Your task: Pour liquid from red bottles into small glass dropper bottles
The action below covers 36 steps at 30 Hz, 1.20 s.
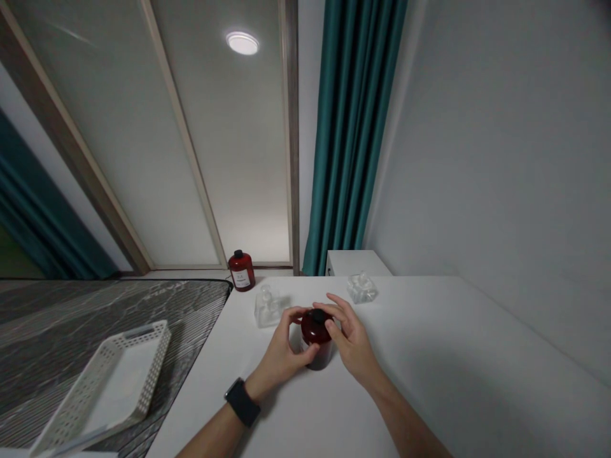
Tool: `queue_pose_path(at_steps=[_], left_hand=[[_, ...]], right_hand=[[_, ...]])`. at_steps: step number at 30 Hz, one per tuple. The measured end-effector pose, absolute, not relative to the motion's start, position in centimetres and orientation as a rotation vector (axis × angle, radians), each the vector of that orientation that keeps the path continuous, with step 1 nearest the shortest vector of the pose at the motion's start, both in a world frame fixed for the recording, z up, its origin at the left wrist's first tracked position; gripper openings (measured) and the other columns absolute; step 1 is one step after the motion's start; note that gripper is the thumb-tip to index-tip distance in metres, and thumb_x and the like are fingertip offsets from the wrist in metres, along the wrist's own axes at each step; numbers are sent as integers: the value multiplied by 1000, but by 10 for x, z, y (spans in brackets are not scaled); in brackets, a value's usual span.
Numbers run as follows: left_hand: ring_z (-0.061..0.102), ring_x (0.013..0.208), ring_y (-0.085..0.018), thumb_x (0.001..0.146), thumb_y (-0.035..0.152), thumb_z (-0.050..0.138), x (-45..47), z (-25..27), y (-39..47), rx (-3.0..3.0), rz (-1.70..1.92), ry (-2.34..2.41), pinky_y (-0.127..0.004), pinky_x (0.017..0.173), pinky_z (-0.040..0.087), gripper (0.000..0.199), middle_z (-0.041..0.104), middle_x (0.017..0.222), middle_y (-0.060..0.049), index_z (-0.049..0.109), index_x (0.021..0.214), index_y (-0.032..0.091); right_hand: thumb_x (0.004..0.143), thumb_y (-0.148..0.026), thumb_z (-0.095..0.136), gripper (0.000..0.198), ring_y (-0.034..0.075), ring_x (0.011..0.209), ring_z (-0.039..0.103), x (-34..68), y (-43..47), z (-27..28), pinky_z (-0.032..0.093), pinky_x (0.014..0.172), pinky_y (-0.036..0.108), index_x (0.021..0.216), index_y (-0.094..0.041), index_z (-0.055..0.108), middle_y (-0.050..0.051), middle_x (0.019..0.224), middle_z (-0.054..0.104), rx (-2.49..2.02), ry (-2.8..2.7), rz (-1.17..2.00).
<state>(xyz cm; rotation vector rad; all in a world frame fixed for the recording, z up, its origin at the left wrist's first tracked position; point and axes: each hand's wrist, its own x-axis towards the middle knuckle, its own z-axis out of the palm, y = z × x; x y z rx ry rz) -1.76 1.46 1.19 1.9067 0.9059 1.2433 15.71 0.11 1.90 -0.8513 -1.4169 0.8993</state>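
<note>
A dark red bottle (318,356) with a rounded shoulder and a black cap (318,315) stands upright on the white table (305,420). My left hand (284,352) curves around its left side, thumb in front and fingers behind. At the top, my right hand (351,340) has its thumb and forefinger closed about the cap; the other fingers reach out beyond it. Just behind my left hand is a clear glass bottle (267,310) with a stopper. Another clear glass bottle (361,289) sits farther back to the right.
A second red bottle (242,272) with a black cap and white label stands at the table's far left corner. To the left, a white perforated basket (155,375) lies on a grey patterned surface (57,337). Behind the table are a white cabinet (356,262) and a green curtain (353,127).
</note>
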Motion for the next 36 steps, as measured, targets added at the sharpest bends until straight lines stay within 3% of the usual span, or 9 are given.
queue_pose_path(at_steps=[10, 17, 28, 36], left_hand=[[55, 112, -25, 74, 17, 68, -12, 14, 11, 1878, 1239, 897, -44, 99, 45, 50, 57, 122, -8, 47, 119, 22], [54, 113, -25, 76, 15, 65, -9, 9, 10, 1926, 1291, 855, -45, 101, 45, 48, 56, 119, -9, 46, 119, 21], [52, 123, -29, 83, 22, 59, -12, 12, 13, 2089, 1283, 742, -49, 106, 42, 46, 54, 128, -12, 44, 126, 23], [50, 126, -30, 75, 14, 64, -11, 9, 13, 2091, 1232, 734, -49, 109, 40, 63, 51, 133, -12, 39, 132, 22]], right_hand=[[96, -39, 53, 40, 21, 108, 65, 145, 0, 15, 50, 98, 37, 131, -26, 43, 7, 111, 68, -823, -1344, 890], [96, -38, 53, 35, 22, 109, 65, 140, -2, 12, 51, 99, 40, 127, -25, 45, 8, 113, 69, -836, -1297, 871], [96, -32, 50, 19, 21, 95, 66, 154, -3, 6, 51, 93, 39, 106, -22, 64, 7, 96, 70, -928, -1268, 578], [97, -28, 50, 16, 21, 94, 65, 153, -4, 7, 51, 88, 35, 103, -23, 63, 5, 96, 69, -915, -1279, 586]])
